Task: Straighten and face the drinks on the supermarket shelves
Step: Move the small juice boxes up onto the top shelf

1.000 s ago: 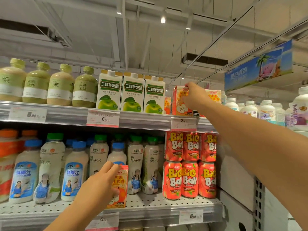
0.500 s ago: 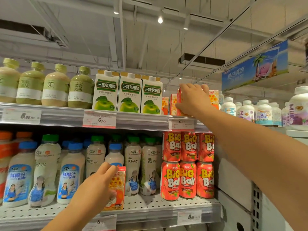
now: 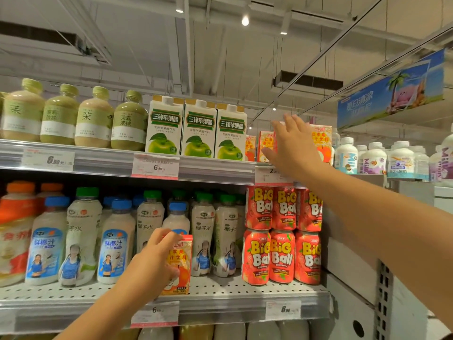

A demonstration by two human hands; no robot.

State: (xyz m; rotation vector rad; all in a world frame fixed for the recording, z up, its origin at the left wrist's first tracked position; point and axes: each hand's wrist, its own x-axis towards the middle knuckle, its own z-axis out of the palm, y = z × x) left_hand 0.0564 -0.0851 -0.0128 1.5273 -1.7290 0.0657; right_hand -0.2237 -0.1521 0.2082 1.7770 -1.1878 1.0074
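My left hand grips a small orange juice carton that stands on the lower shelf in front of the coconut drink bottles. My right hand is raised at the upper shelf with fingers spread and straight, in front of a row of small orange juice cartons. I cannot tell whether its palm touches them. It hides the middle cartons.
Green tea bottles and apple vinegar cartons fill the upper shelf's left part. Stacked red Big Ball cans stand right of the coconut drinks. White milk bottles line the neighbouring shelf on the right. A blue banner hangs above.
My right hand has let go of the orange carton on the upper shelf and opened flat in front of the row. My left hand still holds the lower carton.
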